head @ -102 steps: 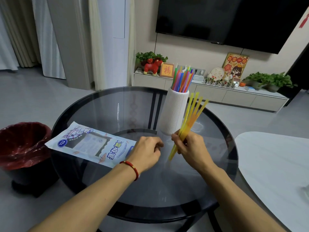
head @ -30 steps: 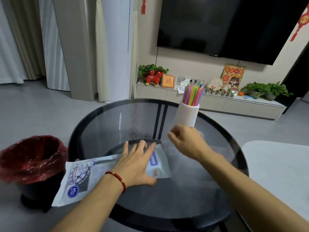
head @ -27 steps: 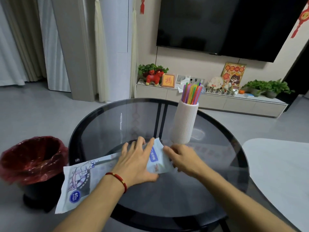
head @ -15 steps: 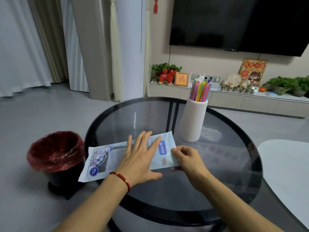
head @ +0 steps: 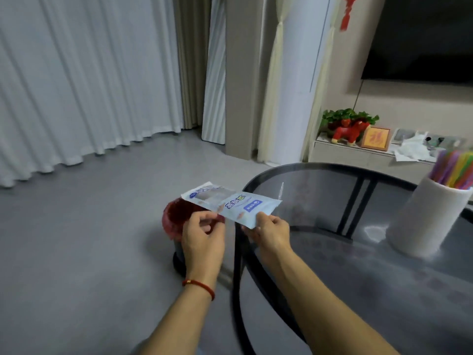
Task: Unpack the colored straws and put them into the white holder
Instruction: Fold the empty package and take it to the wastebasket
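While your two hands are raised beside the left edge of the round glass table (head: 384,290), they carry one flat straw package (head: 231,203) between them. Your right hand (head: 270,231) pinches the near right corner of this package, thumb on top and the other fingers under it. Your left hand (head: 203,242) is curled at the near edge of the package, with thumb and forefinger close together; the picture is blurred there, so I cannot tell if these fingers really grip the package or only touch it. On your left wrist there is one red cord bracelet (head: 199,286).

The package lies almost level in the air, and its far half hangs above one waste bin with a red liner (head: 176,216), which stands on the grey floor just beside the table. I cannot see if any straw is inside the package.

One white ribbed holder (head: 425,221) stands upright on the table at the right side, well apart from your hands. A bunch of colored straws (head: 454,172) stands in it: purple, pink, green, yellow and orange. They are too many and too blurred to count, and the frame edge cuts some of them
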Demonstrator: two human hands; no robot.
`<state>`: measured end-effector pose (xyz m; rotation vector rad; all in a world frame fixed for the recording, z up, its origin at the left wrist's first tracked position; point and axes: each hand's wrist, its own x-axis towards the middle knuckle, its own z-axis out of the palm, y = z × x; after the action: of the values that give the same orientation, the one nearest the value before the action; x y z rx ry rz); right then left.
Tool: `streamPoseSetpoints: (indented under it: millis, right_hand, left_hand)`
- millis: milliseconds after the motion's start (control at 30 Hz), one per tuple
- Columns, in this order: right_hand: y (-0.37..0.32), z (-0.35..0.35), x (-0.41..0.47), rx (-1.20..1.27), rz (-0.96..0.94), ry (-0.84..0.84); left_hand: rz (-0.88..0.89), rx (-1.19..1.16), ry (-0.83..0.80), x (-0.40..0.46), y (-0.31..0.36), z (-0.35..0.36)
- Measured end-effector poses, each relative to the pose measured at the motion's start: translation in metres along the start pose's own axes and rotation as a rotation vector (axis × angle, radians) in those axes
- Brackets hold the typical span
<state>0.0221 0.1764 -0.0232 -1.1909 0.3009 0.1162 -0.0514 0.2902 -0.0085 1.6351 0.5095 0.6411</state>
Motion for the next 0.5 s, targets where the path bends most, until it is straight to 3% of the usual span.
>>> streamPoseSetpoints:
  millis: [133,233,333,500]
  right_hand:
    - [0.028,0.056,0.026,-0.055,0.048,0.056]
    - [0.049,0.087,0.051,-0.057,0.112,0.057]
    - [0.063,0.104,0.07,-0.162,0.159,0.019]
    - [0.071,0.118,0.081,-0.449,0.258,-0.249]
  left_hand:
    - [-0.457,-0.372,0.216,0.035,-0.006,-0.012]
    - [-0.737,-0.584,0.267,0.054,-0.013,-0.021]
    - [-0.824,-0.695,0.298,0.061,-0.014,-0.024]
    - [-0.864,-0.783,0.31,0.067,-0.009,-0.015]
